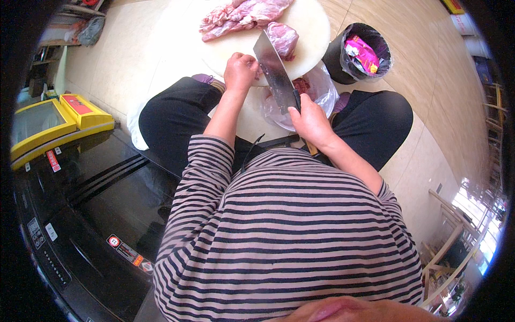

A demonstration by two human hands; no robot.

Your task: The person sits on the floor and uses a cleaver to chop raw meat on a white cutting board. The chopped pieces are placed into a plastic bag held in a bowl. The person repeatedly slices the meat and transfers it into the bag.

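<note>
My right hand (312, 120) grips the dark handle of a cleaver (273, 68), whose broad blade points up and left over the near edge of a round white cutting board (312, 24). My left hand (240, 71) is closed on a small piece of meat (256, 73) at the board's near edge, just left of the blade. Beyond the blade lies a rounded lump of raw meat (283, 39). A larger slab of raw meat (245, 18) rests at the board's far side. Below the board, a bowl lined with clear plastic (325, 86) holds dark red meat (301, 85), partly hidden by the cleaver.
A black trash bin (338, 60) with a clear liner and a pink wrapper (362, 52) stands right of the board. A glossy black appliance (120, 201) and a yellow-framed item (40, 124) are at the left. My knees flank the bowl. A pale rack stands at the lower right.
</note>
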